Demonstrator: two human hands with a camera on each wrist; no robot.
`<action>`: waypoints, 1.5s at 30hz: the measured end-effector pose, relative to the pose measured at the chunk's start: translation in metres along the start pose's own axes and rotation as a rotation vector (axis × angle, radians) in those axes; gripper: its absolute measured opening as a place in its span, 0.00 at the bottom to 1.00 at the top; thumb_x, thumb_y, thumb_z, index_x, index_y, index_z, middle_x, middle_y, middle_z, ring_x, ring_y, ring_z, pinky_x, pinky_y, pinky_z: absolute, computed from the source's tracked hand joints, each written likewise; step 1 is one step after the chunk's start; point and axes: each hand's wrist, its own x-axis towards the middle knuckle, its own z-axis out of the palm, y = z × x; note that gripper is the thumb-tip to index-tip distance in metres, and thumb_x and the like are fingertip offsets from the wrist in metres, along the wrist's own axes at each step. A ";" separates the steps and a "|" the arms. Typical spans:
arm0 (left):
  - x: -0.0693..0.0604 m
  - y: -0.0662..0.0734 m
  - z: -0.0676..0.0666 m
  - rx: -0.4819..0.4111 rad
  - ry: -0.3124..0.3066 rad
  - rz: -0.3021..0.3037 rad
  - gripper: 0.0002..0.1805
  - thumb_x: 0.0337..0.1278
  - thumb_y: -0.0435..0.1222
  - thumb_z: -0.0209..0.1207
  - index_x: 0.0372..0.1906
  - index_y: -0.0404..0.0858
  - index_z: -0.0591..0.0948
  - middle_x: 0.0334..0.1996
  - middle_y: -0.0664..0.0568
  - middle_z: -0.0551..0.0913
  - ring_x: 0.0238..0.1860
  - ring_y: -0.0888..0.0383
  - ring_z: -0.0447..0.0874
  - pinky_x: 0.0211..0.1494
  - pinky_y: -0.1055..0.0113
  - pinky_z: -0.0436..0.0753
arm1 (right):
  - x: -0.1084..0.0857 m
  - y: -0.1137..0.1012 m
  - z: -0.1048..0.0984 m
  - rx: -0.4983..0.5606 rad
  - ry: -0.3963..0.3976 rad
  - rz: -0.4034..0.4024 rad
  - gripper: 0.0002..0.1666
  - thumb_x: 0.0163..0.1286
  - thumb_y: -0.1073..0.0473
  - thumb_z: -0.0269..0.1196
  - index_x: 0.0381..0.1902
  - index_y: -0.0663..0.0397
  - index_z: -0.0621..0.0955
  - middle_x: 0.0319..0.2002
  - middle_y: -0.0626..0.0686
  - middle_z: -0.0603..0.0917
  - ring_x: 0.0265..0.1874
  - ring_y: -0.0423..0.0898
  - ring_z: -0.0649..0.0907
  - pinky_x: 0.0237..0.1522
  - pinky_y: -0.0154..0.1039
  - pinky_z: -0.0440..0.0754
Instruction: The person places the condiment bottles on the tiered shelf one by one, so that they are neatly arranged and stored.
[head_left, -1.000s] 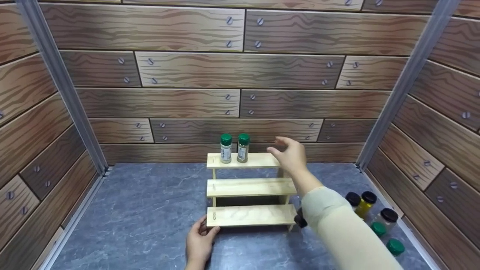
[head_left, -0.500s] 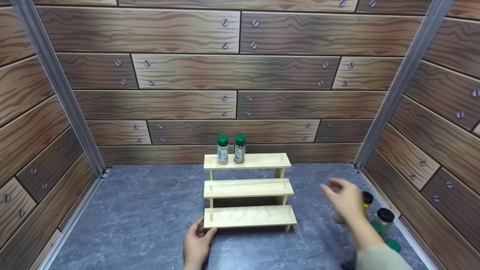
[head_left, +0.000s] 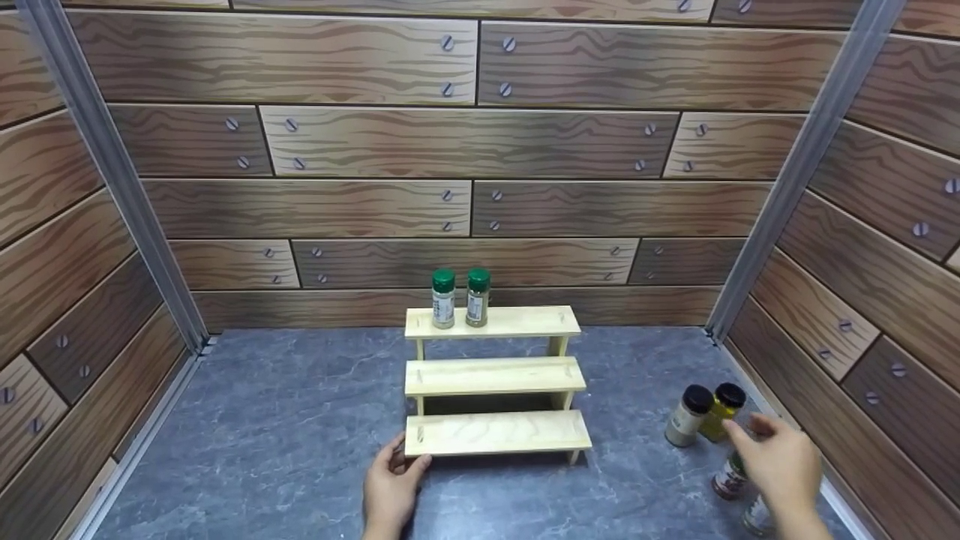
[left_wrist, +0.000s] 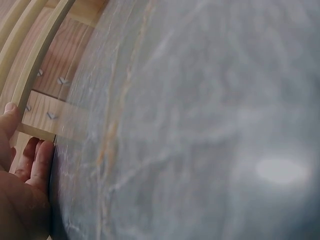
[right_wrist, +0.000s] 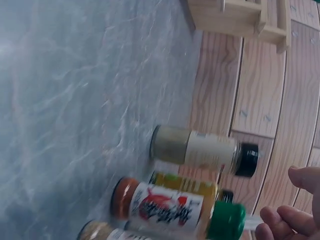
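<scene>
Over the last second the person's right hand (head_left: 784, 461) has gone from the top tier's right end to between three and four o'clock of the three-tier pale wooden rack (head_left: 495, 376). Its thumb and fingers are parted, gripping nothing, near a green-capped clear jar with a white label (right_wrist: 165, 209); contact is unclear. A black-capped cylindrical jar (head_left: 685, 420) and a yellow black-capped jar (head_left: 720, 414) stand nearby. The left hand (head_left: 390, 484) still grips the rack's corner at seven o'clock. Two green-capped clear shakers (head_left: 443, 304) remain at eleven o'clock, so attention appears shifted to the jars off the rack.
</scene>
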 end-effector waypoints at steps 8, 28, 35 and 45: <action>0.002 0.000 0.000 0.005 0.000 -0.013 0.34 0.55 0.31 0.78 0.67 0.27 0.79 0.49 0.38 0.88 0.45 0.49 0.87 0.40 0.65 0.86 | -0.001 0.017 -0.006 -0.131 -0.167 0.107 0.47 0.66 0.35 0.73 0.63 0.72 0.80 0.58 0.70 0.84 0.53 0.73 0.82 0.51 0.69 0.75; 0.001 0.004 0.002 0.050 0.004 -0.068 0.35 0.55 0.32 0.77 0.68 0.29 0.79 0.51 0.39 0.88 0.47 0.49 0.86 0.41 0.62 0.86 | 0.002 0.039 -0.007 -0.133 -0.366 0.141 0.57 0.57 0.32 0.79 0.63 0.76 0.78 0.57 0.76 0.82 0.46 0.71 0.85 0.40 0.59 0.84; 0.000 0.003 0.000 0.078 -0.005 -0.052 0.35 0.56 0.33 0.78 0.69 0.29 0.79 0.52 0.37 0.87 0.47 0.48 0.86 0.44 0.56 0.87 | 0.001 0.027 -0.009 -0.089 -0.350 0.122 0.53 0.59 0.35 0.78 0.61 0.78 0.78 0.53 0.75 0.84 0.43 0.69 0.86 0.39 0.58 0.85; -0.002 0.005 0.001 0.068 -0.006 -0.057 0.35 0.56 0.32 0.77 0.68 0.28 0.78 0.52 0.37 0.87 0.47 0.48 0.87 0.42 0.60 0.86 | -0.001 -0.038 0.000 0.076 -0.178 -0.100 0.39 0.61 0.47 0.80 0.56 0.74 0.83 0.46 0.69 0.88 0.41 0.63 0.88 0.36 0.46 0.86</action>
